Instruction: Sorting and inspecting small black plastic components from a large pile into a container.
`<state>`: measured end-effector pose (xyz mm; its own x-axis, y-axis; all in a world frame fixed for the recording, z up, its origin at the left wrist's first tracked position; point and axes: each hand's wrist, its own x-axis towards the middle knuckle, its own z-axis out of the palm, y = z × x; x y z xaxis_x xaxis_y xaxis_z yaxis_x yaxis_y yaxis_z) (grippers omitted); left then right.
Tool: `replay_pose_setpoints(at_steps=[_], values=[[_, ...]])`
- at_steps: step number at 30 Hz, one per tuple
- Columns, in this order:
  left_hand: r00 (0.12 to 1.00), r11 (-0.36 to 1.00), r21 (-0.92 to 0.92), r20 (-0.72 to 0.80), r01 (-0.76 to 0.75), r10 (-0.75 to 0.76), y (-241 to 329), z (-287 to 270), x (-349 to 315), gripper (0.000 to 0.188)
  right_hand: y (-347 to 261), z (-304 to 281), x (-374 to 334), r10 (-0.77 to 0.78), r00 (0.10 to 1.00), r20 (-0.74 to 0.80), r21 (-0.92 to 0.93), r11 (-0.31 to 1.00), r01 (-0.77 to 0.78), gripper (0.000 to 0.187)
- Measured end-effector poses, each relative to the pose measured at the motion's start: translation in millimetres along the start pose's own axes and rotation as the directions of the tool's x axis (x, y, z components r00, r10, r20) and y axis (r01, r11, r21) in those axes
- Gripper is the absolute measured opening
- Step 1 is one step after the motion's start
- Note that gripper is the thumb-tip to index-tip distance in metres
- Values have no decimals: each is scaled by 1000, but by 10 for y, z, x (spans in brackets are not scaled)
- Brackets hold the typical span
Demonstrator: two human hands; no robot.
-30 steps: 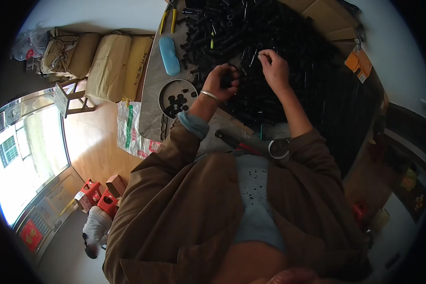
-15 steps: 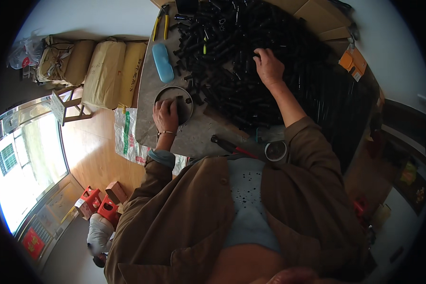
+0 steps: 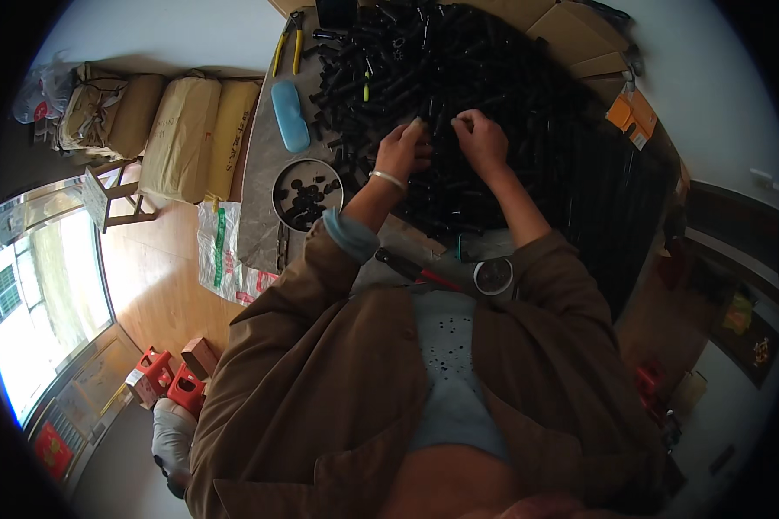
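Note:
Over a large heap of black cylindrical parts (image 3: pixel 511 104), both my hands face each other a short distance apart. My left hand (image 3: pixel 398 157) wears a bracelet and has its fingers curled and pinched. My right hand (image 3: pixel 482 143) also pinches, thumb and index finger together. What either hand holds is lost against the black parts behind them. Left of my left forearm sits a round shallow dish (image 3: pixel 275 208) with several small black pieces (image 3: pixel 307 203) in it. A small yellow-green tool (image 3: pixel 366 86) lies on the heap.
Yellow-handled pliers (image 3: pixel 287 43) and a light-blue case (image 3: pixel 290 117) lie along the table's left side. Near my body are a red-handled tool (image 3: pixel 420 270) and a small white-rimmed bowl (image 3: pixel 493 277). An orange box (image 3: pixel 632 117) stands far right; wrapped bundles (image 3: pixel 178 138) are left.
My left hand has left the round dish and moved right and up to the heap, revealing the dish's pieces. My right hand has come slightly lower, its fingers pinched.

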<state>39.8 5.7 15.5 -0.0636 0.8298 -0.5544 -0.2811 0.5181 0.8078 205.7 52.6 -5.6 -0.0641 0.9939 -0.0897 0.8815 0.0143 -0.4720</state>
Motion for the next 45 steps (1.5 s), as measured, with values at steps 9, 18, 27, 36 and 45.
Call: replay_pose_setpoints(at_steps=[9,18,27,36,45], values=[[897,820,-369,240,437,-371,-362,60,591,36,82,-241,254,-180,965,-189,73,978,196,22],[908,200,938,194,-282,371,214,303,746,39,266,31,262,-156,987,-27,-215,965,147,22],[923,133,940,269,-313,275,-52,214,398,32,368,-74,-89,-262,965,21,-254,932,259,14],[995,930,367,98,-34,-2,-23,188,210,37,272,-357,-136,-182,983,-24,49,982,183,16],[804,700,-396,260,594,-535,-39,273,250,36,86,-369,175,-96,987,-127,436,889,143,16]])
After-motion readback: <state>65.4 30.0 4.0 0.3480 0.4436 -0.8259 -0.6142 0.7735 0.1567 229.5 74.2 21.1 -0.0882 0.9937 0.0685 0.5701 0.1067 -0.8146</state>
